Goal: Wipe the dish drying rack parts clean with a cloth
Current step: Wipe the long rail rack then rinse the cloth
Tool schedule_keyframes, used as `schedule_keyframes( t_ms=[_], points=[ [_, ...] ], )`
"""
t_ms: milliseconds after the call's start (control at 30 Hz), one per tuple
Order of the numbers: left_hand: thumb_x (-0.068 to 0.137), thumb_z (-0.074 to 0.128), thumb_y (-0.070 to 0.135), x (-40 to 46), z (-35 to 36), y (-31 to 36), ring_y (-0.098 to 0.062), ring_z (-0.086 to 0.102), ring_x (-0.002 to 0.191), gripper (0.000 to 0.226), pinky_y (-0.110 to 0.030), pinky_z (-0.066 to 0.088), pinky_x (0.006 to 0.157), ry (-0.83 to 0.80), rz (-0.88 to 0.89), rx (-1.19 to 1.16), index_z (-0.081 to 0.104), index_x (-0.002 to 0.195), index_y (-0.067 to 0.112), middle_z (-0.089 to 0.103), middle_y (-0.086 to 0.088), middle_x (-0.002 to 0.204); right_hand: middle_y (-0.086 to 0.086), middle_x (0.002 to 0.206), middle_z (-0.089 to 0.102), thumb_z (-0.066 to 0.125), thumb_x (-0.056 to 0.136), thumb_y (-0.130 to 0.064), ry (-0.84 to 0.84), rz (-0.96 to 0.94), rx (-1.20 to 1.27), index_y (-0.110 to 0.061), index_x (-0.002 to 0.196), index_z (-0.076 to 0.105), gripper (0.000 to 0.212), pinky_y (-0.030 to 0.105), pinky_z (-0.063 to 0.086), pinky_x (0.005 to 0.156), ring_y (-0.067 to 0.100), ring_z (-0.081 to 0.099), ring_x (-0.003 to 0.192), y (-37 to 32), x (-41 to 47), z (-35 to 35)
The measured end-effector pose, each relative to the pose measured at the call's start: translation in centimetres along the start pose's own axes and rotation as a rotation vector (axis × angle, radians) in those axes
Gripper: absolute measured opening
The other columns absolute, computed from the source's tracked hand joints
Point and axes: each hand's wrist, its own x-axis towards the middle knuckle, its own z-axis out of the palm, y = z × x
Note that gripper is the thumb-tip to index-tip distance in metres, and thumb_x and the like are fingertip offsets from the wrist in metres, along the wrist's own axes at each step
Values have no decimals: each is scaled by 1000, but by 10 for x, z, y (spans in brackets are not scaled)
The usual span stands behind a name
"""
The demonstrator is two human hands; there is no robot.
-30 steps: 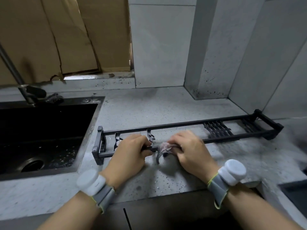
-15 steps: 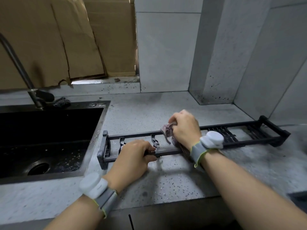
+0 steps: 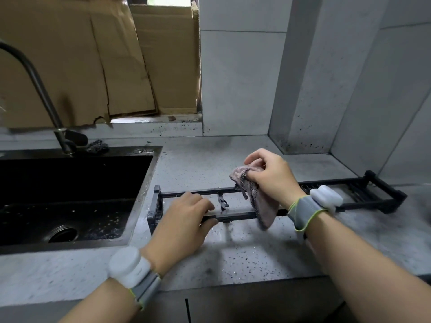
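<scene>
A long black dish rack frame lies flat on the grey speckled counter, running from beside the sink to the right. My left hand grips its near rail close to the left end. My right hand holds a pinkish-grey cloth bunched in the fingers, raised just above the far rail near the frame's middle. The cloth hangs down over the frame and reaches past the near rail. A small black clip stands between the two rails, between my hands.
A black sink with a drain sits at the left, with a dark curved faucet behind it. Cardboard sheets lean against the back wall. A grey tiled pillar juts out at the back right. The counter's front edge runs below my wrists.
My right hand has moved the cloth from the near rail up to the far rail and lifted it slightly. My left hand has kept its hold on the near rail.
</scene>
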Motion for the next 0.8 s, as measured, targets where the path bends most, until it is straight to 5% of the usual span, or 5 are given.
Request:
schedule_keyframes(
  t_ms=[133, 233, 400, 567, 800],
  points=[
    [76, 84, 30, -8, -19, -14, -21, 54, 82, 23, -37, 49, 73, 0, -20, 76, 67, 89, 20, 61, 8, 86, -8, 79, 67, 72, 78, -14, 24, -23, 39, -25, 86, 67, 15, 8, 39, 62, 6, 61, 78, -16, -3, 6],
    [69, 87, 26, -19, -29, -19, -22, 56, 81, 23, -35, 43, 74, -25, 15, 183, 67, 80, 22, 60, 8, 80, -10, 88, 67, 72, 80, -17, -76, -79, 61, -25, 89, 70, 12, 18, 47, 78, 7, 60, 87, -27, -30, 32],
    [74, 69, 23, -25, -34, -22, -20, 61, 81, 5, -33, 32, 77, 14, 62, 279, 70, 78, 26, 62, 12, 78, -8, 117, 57, 53, 97, -41, -301, -395, -157, -23, 123, 68, 35, 24, 37, 100, 10, 44, 113, -10, -86, 64],
    [75, 67, 17, -26, -27, -27, -18, 62, 72, 7, -35, 35, 78, -10, -7, 187, 67, 79, 22, 62, 9, 77, -9, 136, 55, 45, 97, -16, -387, -430, -244, -18, 140, 54, 44, 16, 27, 106, 10, 39, 123, -6, -80, 46],
    [72, 47, 12, -28, -31, -20, -20, 48, 61, 10, -28, 30, 67, 60, -31, 82, 49, 79, 19, 54, 5, 67, 7, 94, 63, 36, 91, -23, -319, -479, -255, -10, 107, 55, 28, 34, 37, 80, 22, 43, 88, -44, -82, 96]
  ],
)
